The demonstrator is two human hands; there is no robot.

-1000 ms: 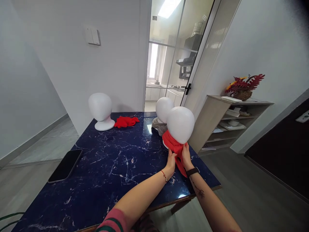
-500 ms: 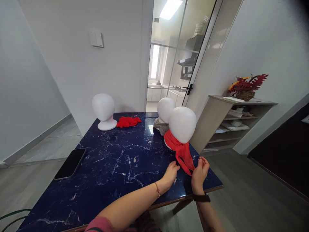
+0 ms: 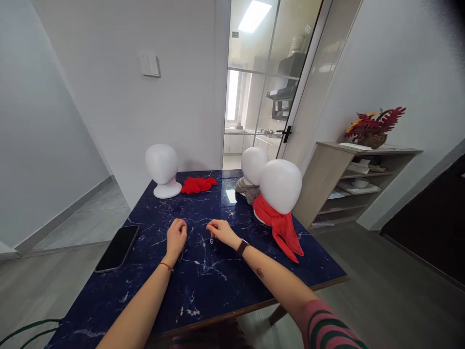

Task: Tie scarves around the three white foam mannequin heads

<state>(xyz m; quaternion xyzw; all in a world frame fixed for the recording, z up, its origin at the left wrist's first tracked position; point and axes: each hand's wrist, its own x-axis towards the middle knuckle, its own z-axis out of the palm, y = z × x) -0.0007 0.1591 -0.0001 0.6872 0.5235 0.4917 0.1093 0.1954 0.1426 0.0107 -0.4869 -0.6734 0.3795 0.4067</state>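
Over the middle of the blue marbled table [image 3: 196, 295], my left hand [image 3: 177, 237] is loosely closed, with nothing seen in it. Facing it across a small gap, my right hand [image 3: 223, 232] has its fingers curled in, also holding nothing visible. To the right, a red scarf [image 3: 278, 220] is wrapped around the neck of a white mannequin head [image 3: 281, 185], its ends hanging down onto the table. Behind stands another white mannequin head [image 3: 253, 165] with a grey scarf [image 3: 247, 190] around its neck. At the back left, a bare mannequin head [image 3: 162, 165] stands beside a crumpled red cloth [image 3: 198, 185].
A black phone [image 3: 117, 248] lies near the table's left edge. Green cables [image 3: 32, 325] run by the lower left corner. Beyond the table are a glass door [image 3: 250, 97] and a low shelf [image 3: 337, 179] bearing a basket of red leaves [image 3: 374, 131].
Both my hands have left the red scarf's hanging ends and moved left to the table's middle. The scarf ends now lie free. The view has shifted slightly.
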